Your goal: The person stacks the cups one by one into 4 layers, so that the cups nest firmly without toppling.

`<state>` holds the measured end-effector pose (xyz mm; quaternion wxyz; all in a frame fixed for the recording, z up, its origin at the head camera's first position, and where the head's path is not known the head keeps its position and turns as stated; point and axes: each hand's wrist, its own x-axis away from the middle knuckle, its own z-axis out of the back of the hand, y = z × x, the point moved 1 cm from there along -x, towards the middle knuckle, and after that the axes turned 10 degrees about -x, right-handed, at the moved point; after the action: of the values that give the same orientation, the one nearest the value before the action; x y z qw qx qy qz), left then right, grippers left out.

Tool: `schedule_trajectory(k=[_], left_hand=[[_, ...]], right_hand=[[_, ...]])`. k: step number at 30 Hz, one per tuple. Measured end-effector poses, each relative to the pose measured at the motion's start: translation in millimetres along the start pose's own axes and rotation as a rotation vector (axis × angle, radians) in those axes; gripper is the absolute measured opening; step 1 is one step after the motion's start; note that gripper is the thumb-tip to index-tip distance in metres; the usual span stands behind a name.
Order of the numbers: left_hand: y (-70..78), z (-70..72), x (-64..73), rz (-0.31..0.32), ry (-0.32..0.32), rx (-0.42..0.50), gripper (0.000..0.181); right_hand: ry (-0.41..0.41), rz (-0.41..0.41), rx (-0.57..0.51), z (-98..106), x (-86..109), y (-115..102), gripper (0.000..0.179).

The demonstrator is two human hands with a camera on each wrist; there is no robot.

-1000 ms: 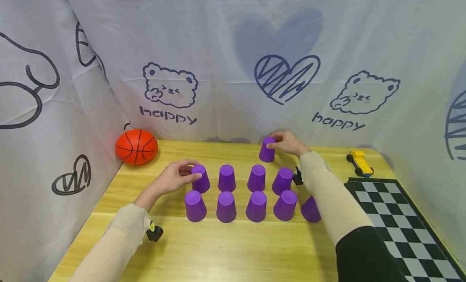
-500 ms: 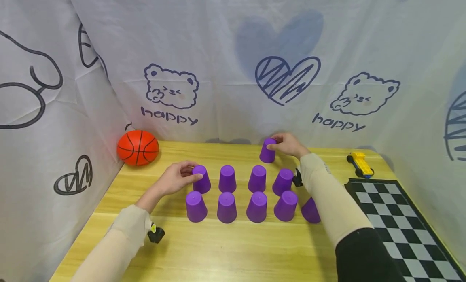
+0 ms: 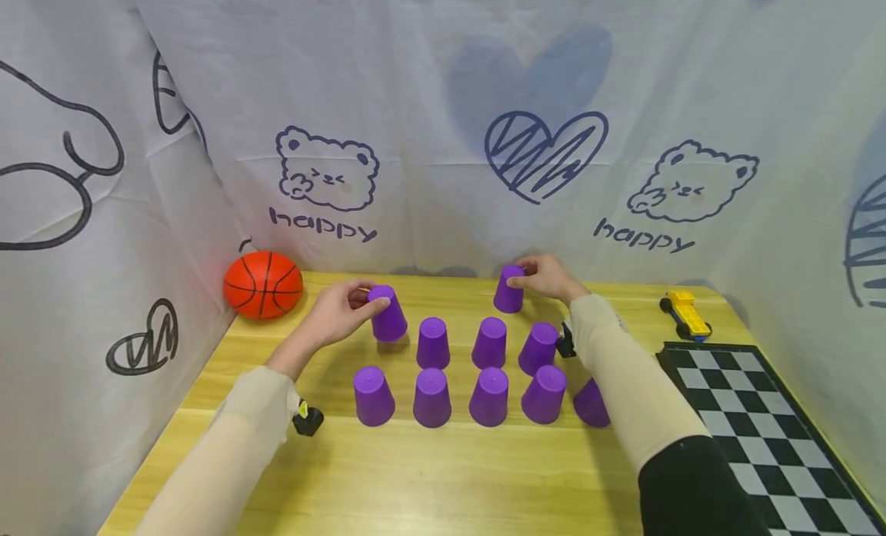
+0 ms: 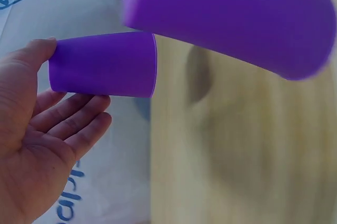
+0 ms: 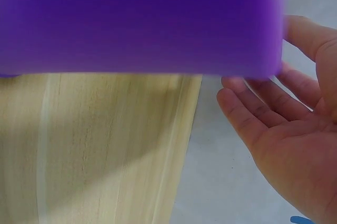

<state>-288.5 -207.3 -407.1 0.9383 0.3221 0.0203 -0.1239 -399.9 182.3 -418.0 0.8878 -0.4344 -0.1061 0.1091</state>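
Observation:
My left hand (image 3: 338,314) pinches an upside-down purple cup (image 3: 389,314) near its narrow top. That cup (image 4: 105,65) hangs slightly tilted above the table, and its open rim faces the tabletop in the left wrist view. Toward the back edge, my right hand (image 3: 548,277) grips another upside-down purple cup (image 3: 508,290) between thumb and fingers. In the right wrist view a nearer blurred purple cup (image 5: 142,21) covers what the right hand (image 5: 295,124) holds. Between the arms stand two rows of upturned purple cups, among them a middle cup (image 3: 432,344) and a front-row cup (image 3: 374,397).
An orange toy basketball (image 3: 263,284) lies at the back left. On the right are a yellow toy car (image 3: 685,314) and a black-and-white checkered board (image 3: 768,413). Printed cloth hangs behind the table (image 3: 415,482). The right forearm partly covers a front-row cup (image 3: 591,404).
My left hand has lifted its cup off the table and moved it back, out of the second row. The right hand and its cup stay where they were.

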Motion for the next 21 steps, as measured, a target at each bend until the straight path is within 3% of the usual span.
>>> schedule_trajectory(k=[6, 11, 15, 21], left_hand=[[26.2, 5.5, -24.8, -0.034, 0.015, -0.027, 0.049], [48.4, 1.5, -44.7, -0.064, 0.000, -0.038, 0.052], [65.7, -6.2, -58.4, -0.096, -0.023, -0.042, 0.053], [80.6, -17.9, -75.3, -0.090, -0.028, -0.057, 0.051]], right_hand=[[0.012, -0.014, -0.011, 3, 2.6, 2, 0.059], [0.013, 0.028, 0.005, 12, 9.0, 1, 0.065], [0.022, 0.092, 0.029, 27, 28.1, -3, 0.064], [0.044, 0.158, 0.067, 45, 70.2, -4, 0.057]])
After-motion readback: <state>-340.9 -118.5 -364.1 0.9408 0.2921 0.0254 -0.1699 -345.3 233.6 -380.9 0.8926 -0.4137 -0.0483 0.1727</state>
